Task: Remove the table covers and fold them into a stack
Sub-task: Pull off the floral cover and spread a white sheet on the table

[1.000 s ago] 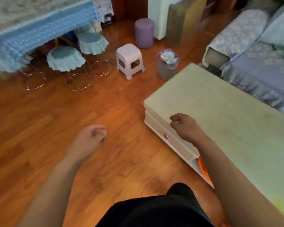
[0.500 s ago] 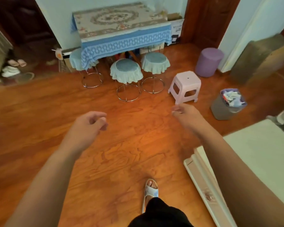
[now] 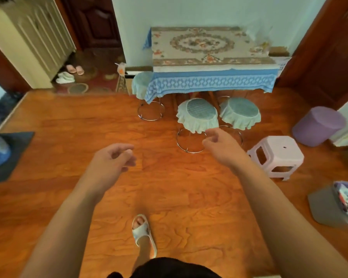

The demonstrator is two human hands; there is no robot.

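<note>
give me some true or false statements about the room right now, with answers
1. The table against the wall is covered by a floral cover over a blue cloth. True.
2. The left hand grips a folded cover. False: it holds nothing, fingers loosely curled.
3. Three round stools with pale green covers stand at the table. True.
4. The right hand is pulling the blue cloth. False: it is apart from the table, holding nothing.
5. The plastic step stool lies tipped on its side. False: it stands upright.

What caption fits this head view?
Both hands, left hand and right hand, empty and loosely curled, reach toward the covered table across the wooden floor.
</note>
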